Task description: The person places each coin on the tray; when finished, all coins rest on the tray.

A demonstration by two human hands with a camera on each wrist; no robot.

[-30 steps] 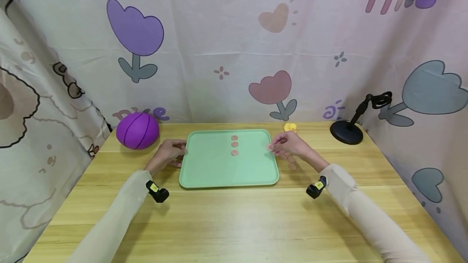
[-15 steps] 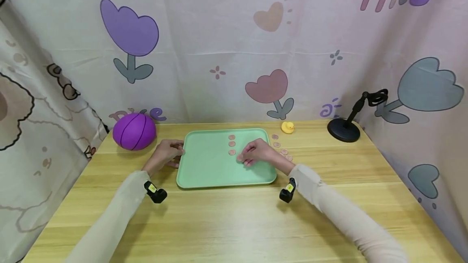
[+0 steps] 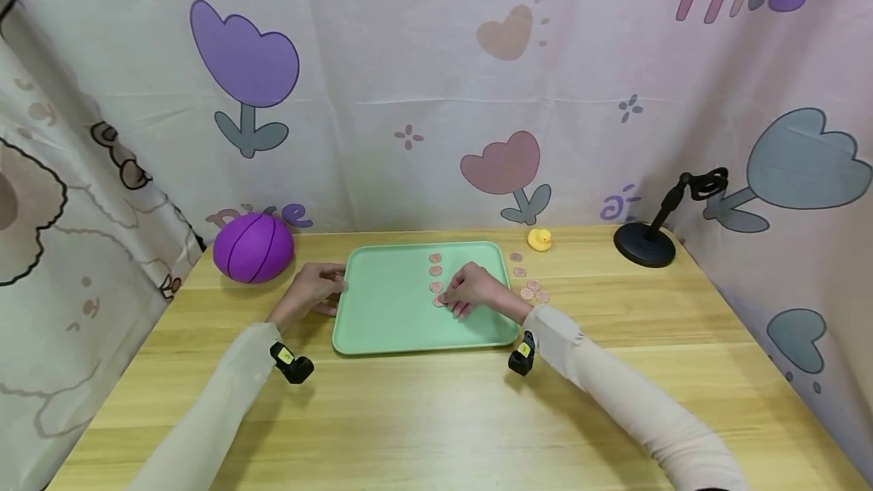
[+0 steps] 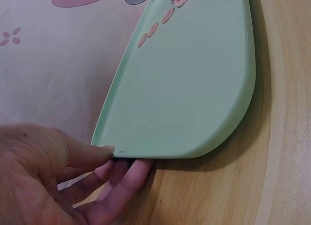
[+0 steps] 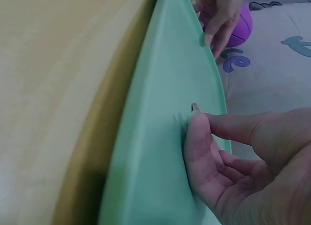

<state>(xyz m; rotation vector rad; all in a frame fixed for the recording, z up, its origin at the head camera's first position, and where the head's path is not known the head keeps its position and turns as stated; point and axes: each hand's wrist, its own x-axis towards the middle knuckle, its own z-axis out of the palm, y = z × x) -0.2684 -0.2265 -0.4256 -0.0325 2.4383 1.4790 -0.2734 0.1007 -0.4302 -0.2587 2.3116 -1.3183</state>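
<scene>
A light green tray (image 3: 389, 317) lies on the wooden table. My left hand (image 3: 315, 290) grips its left rim, the thumb on top of the edge and the fingers below it in the left wrist view. Three copper coins (image 3: 436, 271) form a column on the tray. Just below them, my right hand (image 3: 470, 290) pinches another copper coin (image 3: 439, 300) between thumb and forefinger, at the tray's surface. In the right wrist view only a sliver of that coin (image 5: 195, 107) shows at the fingertips.
Several loose copper coins (image 3: 534, 285) lie on the table right of the tray. Behind them sits a yellow rubber duck (image 3: 539, 239). A purple ball (image 3: 254, 248) stands at back left, a black stand (image 3: 644, 245) at back right. A patterned curtain (image 3: 382, 97) borders the table.
My right hand has moved left from the tray's right edge to the column, carrying a coin and lowering it below the other three. My left hand stays at the left rim.
</scene>
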